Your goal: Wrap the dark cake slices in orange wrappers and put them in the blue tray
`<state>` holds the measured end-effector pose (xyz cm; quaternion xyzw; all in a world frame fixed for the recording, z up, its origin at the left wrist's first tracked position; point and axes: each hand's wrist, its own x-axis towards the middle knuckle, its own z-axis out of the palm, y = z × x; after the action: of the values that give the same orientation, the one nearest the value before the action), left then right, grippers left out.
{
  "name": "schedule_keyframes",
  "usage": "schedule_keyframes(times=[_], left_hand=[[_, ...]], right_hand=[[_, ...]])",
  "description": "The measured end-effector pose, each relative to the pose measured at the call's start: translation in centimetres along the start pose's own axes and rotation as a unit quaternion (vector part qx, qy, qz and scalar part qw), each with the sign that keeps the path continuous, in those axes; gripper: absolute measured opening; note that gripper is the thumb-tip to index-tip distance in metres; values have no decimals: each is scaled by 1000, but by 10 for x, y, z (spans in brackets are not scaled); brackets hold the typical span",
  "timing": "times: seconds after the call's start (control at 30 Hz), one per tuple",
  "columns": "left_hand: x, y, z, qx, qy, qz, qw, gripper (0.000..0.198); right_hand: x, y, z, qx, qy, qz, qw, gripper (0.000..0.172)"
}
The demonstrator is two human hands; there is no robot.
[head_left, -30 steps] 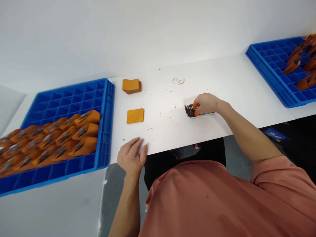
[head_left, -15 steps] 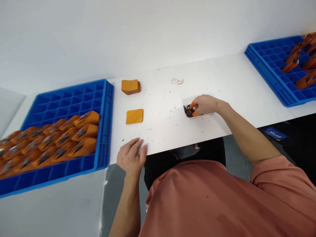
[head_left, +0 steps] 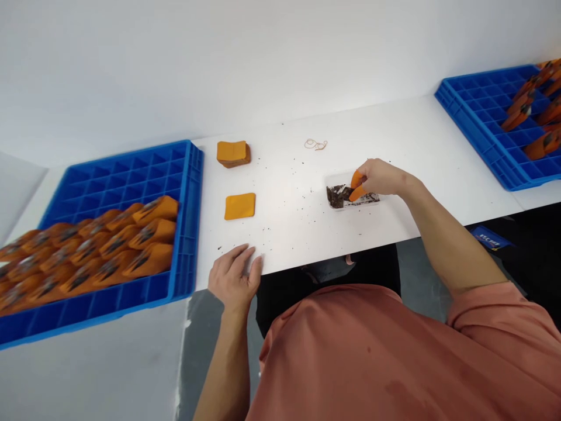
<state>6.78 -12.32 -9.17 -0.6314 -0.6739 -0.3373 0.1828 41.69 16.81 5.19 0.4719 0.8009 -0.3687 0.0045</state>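
Reaching down into a shallow clear container [head_left: 336, 179], the right hand [head_left: 381, 177] holds its thumb and forefinger, both tipped with orange finger covers [head_left: 358, 192], low over the dark brown flakes [head_left: 335, 200]. The two covered tips are near each other with a narrow gap showing toward the knuckles; whether anything is pinched between their ends cannot be told from this view. The flakes lie directly beneath and to the left of those tips, heaped thickest at the container's left end, while only a thinner scatter shows under the hand toward the right end.

The left hand [head_left: 234, 278] rests palm down at the near edge of the white table [head_left: 280, 184], its fingers loosely spread and slightly bent. Nearest to it, a little farther back, a flat orange piece [head_left: 239, 206] lies alone on the tabletop, well apart from the container. Behind that piece stands a stack of orange pieces [head_left: 232, 152], and thin tan loops [head_left: 315, 144] lie beyond the container. To the left sits a blue divided crate [head_left: 195, 222] partly filled with overlapping orange pouches [head_left: 151, 235].
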Motion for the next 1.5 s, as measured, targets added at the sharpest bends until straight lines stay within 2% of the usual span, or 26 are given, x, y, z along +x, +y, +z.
schedule_keyframes(times=[0.17,0.3,0.4,0.5,0.63,0.8,1.07,1.13,1.23,1.33,1.43,1.5], left_hand=[[5,5,-5,-32,-14,-36,999,16],[21,31,-20,-110,-4,-97,989,12],[41,62,-34,-192,-14,-86,977,7],[62,90,-45,-249,-60,-24,966,14],[76,107,-47,-261,-86,54,960,22],[74,110,-42,-241,-83,90,963,8],[68,111,-40,-263,-101,83,956,8],[69,111,-41,-278,-97,66,953,7],[70,111,-43,-322,-79,14,943,7],[69,114,-45,-365,-72,-27,928,9],[66,113,-42,-398,-85,-37,913,6],[68,101,-38,-402,-105,-33,909,5]], right_hand=[[-18,5,-1,152,77,-30,985,21],[-40,-10,19,230,140,-69,961,21],[-58,-31,49,185,160,-159,957,16],[-74,-51,81,74,146,-264,950,5],[-83,-64,109,-14,128,-311,942,7],[-84,-63,119,-39,121,-314,941,7],[-86,-61,128,-23,109,-316,942,6],[-87,-59,130,10,114,-317,942,3],[-88,-55,134,97,128,-319,934,12],[-90,-52,139,183,133,-316,921,9],[-92,-48,144,242,129,-302,913,12],[-93,-44,146,261,130,-290,911,10]])
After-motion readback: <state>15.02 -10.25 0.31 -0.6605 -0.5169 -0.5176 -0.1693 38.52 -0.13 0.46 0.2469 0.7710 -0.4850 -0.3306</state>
